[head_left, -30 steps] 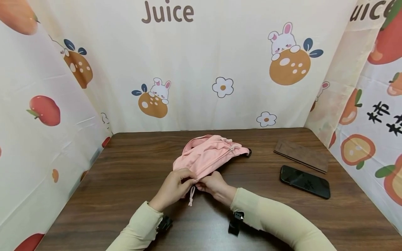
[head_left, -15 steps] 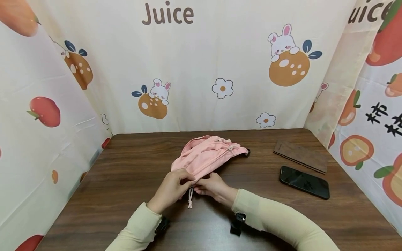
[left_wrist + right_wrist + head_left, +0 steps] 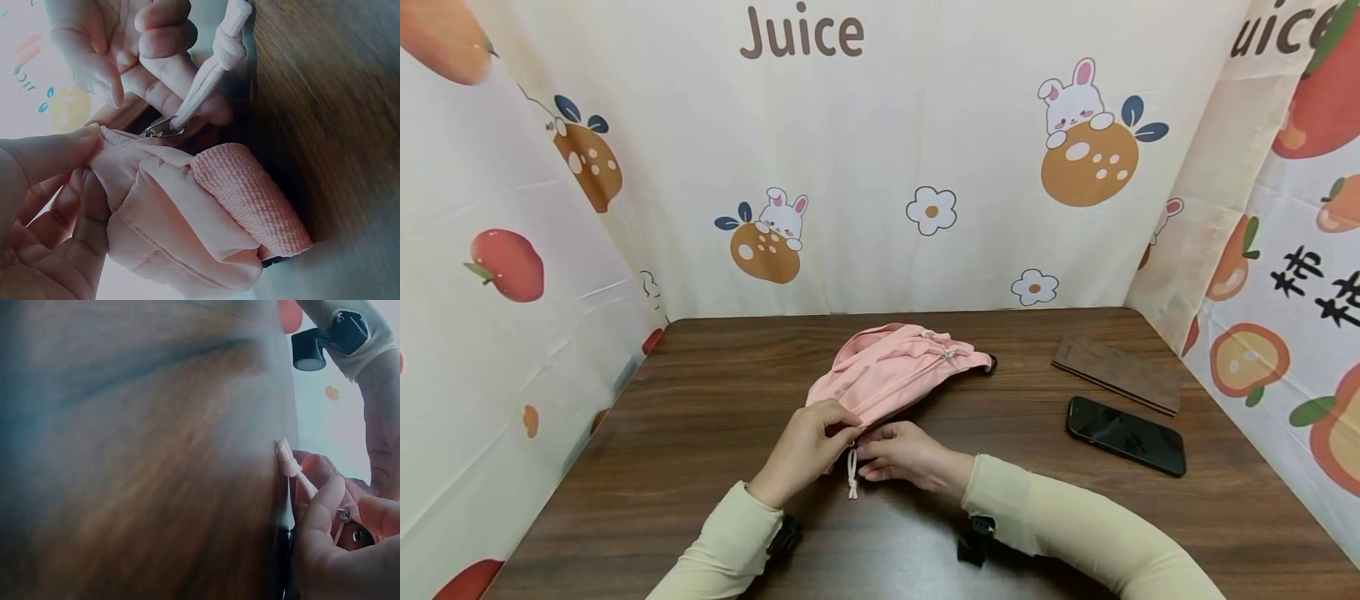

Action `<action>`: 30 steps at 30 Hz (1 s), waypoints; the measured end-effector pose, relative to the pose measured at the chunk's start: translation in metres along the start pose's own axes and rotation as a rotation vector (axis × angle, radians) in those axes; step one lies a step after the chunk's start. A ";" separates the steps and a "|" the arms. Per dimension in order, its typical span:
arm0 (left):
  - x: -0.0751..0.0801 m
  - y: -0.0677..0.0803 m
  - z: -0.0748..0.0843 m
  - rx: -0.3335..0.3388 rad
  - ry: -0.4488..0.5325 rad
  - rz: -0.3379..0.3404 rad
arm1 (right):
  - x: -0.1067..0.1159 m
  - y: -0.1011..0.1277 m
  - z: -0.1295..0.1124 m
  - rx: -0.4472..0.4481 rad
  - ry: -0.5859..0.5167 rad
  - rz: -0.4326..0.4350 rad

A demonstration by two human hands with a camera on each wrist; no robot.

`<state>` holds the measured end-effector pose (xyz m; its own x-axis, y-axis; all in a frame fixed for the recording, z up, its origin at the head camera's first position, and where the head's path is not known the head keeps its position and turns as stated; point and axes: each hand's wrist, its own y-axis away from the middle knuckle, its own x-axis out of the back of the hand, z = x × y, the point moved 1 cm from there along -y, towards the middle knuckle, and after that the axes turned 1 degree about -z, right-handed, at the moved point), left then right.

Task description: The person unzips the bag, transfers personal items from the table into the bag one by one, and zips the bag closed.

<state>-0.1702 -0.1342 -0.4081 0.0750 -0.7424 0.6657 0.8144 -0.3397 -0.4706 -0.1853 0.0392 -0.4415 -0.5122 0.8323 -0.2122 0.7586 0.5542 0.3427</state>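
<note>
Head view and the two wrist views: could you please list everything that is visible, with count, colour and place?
pouch: one, pink fabric with a zipper, middle of the table, its near end in both hands.
zipper pull cord: one, pale pink and knotted, hanging at the pouch's near end between the hands.
phone: one, black, lying flat on the right side of the table.
wooden board: one, dark brown, behind the phone on the right.
table: one, dark brown wood grain.
backdrop cloth: cream with fruit, rabbits and the word Juice, around three sides.
left hand: pinches the pouch's near end.
right hand: fingers at the zipper slider beside the cord.
</note>
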 end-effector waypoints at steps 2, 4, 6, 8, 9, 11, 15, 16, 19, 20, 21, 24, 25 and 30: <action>0.000 0.000 -0.001 -0.007 -0.001 0.008 | -0.002 0.000 0.000 -0.004 0.004 -0.019; 0.000 0.000 -0.001 -0.010 -0.003 0.014 | -0.004 0.000 0.000 -0.010 0.008 -0.033; 0.000 0.000 -0.002 -0.006 -0.002 0.014 | -0.006 -0.001 0.001 -0.013 0.010 -0.040; 0.000 0.000 -0.002 0.006 0.002 0.010 | -0.008 -0.002 0.001 -0.018 0.018 -0.051; 0.000 0.000 -0.002 0.014 0.004 0.007 | -0.008 -0.003 0.002 -0.020 0.023 -0.055; 0.000 0.001 -0.001 0.022 0.003 0.003 | -0.009 -0.003 0.002 -0.022 0.037 -0.061; -0.001 0.001 0.000 0.019 -0.020 -0.001 | -0.007 -0.001 0.002 -0.013 0.111 -0.055; -0.001 0.002 0.000 0.014 -0.029 -0.003 | -0.006 0.001 0.001 -0.013 0.132 -0.050; -0.002 0.002 0.000 0.005 -0.050 -0.006 | -0.003 0.004 0.000 -0.008 0.205 -0.037; -0.003 0.002 0.000 0.004 -0.055 -0.008 | -0.002 0.006 -0.001 -0.003 0.229 -0.034; -0.003 0.003 0.000 0.001 -0.062 -0.010 | 0.000 0.006 -0.001 0.002 0.250 -0.034; -0.004 0.004 0.000 0.000 -0.079 -0.010 | 0.003 0.009 -0.003 0.019 0.312 -0.035; -0.004 0.004 0.000 0.000 -0.086 -0.010 | 0.004 0.010 -0.003 0.023 0.322 -0.036; -0.007 0.006 0.001 -0.006 -0.135 -0.007 | 0.008 0.011 -0.005 0.028 0.326 -0.050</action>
<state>-0.1651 -0.1302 -0.4151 0.1468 -0.6558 0.7405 0.8118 -0.3479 -0.4690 -0.1833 0.0522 -0.4354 -0.6476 0.7580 0.0778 0.7378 0.5983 0.3125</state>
